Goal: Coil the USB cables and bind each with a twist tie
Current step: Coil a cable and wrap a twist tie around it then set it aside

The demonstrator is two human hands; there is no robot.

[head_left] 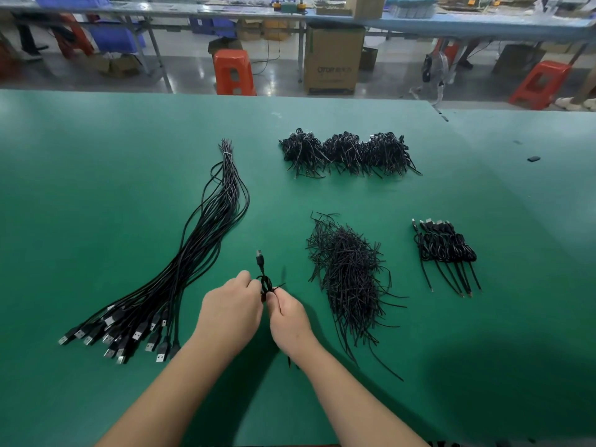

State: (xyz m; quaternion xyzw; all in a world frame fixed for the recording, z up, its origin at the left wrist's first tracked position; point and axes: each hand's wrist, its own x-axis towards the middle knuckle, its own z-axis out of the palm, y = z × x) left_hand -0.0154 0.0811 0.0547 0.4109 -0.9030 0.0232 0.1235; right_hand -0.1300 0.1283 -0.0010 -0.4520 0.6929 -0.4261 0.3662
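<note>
Between both hands (230, 312) (290, 314), fingers pinch a coiled cable (265, 282).

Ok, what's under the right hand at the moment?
The right hand pinches a twist tie at the small coiled cable. A cable end pokes out beneath the wrist; the rest is covered.

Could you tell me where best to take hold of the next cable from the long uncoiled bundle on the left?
Probably by a USB plug at the near end of the uncoiled cable bundle, coming from the near side. The plugs fan out loose there, while a tie binds the far ends together.
</note>
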